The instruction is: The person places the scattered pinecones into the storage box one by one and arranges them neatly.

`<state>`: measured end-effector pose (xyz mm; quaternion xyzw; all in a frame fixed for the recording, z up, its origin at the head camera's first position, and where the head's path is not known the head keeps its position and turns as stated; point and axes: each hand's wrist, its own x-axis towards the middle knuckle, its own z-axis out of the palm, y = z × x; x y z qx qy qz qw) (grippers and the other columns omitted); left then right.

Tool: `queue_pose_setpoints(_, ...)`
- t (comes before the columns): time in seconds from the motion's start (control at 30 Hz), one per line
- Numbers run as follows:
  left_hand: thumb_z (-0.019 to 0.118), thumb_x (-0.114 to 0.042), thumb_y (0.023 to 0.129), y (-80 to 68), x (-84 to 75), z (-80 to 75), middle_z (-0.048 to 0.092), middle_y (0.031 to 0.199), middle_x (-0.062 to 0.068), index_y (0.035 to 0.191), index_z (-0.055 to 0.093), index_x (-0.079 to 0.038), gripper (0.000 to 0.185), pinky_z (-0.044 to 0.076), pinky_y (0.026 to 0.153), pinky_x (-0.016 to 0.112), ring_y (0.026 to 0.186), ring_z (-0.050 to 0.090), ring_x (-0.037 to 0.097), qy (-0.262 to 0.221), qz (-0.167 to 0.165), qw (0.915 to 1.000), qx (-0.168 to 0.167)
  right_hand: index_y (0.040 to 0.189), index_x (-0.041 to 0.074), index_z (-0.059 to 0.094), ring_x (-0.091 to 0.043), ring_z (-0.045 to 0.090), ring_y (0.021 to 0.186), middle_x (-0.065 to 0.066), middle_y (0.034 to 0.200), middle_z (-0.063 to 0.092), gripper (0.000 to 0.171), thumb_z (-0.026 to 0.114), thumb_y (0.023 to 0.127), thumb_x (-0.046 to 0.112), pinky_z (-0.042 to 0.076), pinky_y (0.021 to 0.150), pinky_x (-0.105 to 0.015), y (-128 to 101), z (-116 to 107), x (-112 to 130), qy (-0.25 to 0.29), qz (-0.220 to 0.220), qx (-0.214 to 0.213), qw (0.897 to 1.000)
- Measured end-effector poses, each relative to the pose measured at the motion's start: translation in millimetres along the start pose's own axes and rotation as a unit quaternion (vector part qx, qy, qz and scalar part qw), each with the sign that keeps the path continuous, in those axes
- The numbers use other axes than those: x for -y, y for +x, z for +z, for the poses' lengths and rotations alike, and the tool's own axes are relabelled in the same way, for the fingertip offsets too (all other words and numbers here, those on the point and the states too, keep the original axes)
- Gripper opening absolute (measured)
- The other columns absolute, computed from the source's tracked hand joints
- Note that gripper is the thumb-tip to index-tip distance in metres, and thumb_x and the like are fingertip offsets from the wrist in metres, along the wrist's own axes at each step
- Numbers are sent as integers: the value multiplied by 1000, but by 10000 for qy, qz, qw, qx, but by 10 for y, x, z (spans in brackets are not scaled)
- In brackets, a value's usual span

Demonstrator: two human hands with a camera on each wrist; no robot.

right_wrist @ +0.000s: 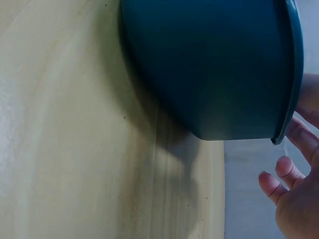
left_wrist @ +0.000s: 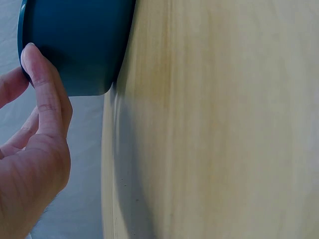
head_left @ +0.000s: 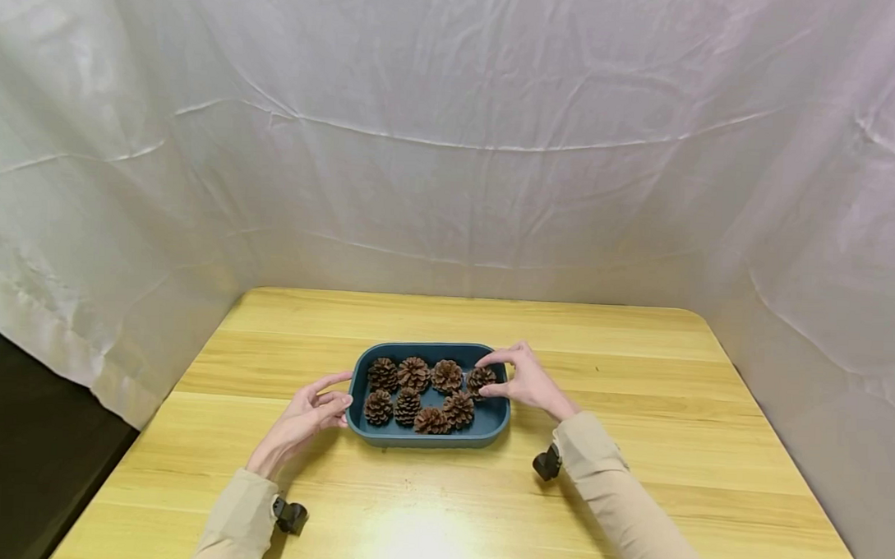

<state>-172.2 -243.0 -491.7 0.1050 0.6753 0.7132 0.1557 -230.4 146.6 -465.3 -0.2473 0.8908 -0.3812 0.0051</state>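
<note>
A dark blue-green oblong tray (head_left: 430,442) stands on the table with several brown pine cones in two rough rows. My left hand (head_left: 309,419) holds the tray's left end, thumb and fingers at the rim; the left wrist view shows the thumb (left_wrist: 37,64) against the tray's edge. Over the right end reaches my right hand (head_left: 525,381), its thumb and index finger around the rightmost back pine cone (head_left: 481,379). From the right wrist, the tray wall (right_wrist: 209,74) hides that cone and the pinching fingertips.
The light wooden table (head_left: 636,377) extends around the tray on every side. Pale hanging cloth (head_left: 480,190) encloses the back and sides. A black surface (head_left: 35,438) lies beyond the table's left edge. Each sleeve carries a small black wrist camera (head_left: 548,462).
</note>
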Motion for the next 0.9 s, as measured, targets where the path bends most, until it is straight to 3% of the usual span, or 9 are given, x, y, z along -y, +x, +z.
queue_pose_setpoints(0.7,55,-5,102,3,7,23,69,99,0,153,24,11,62,61,75,23,77,65,7,-30,48,10000,66,114,11,75,-31,39,96,-5,111,75,40,88,77,16,31,80,-32,-4,43,-28,-190,-22,112,9998)
queue_pose_setpoints(0.9,55,-5,102,5,5,27,69,99,-1,153,24,10,62,61,74,23,77,65,7,-45,17,10000,24,116,11,74,-24,38,96,-5,116,74,42,88,77,17,32,82,-34,-8,35,-21,-145,-43,154,9998)
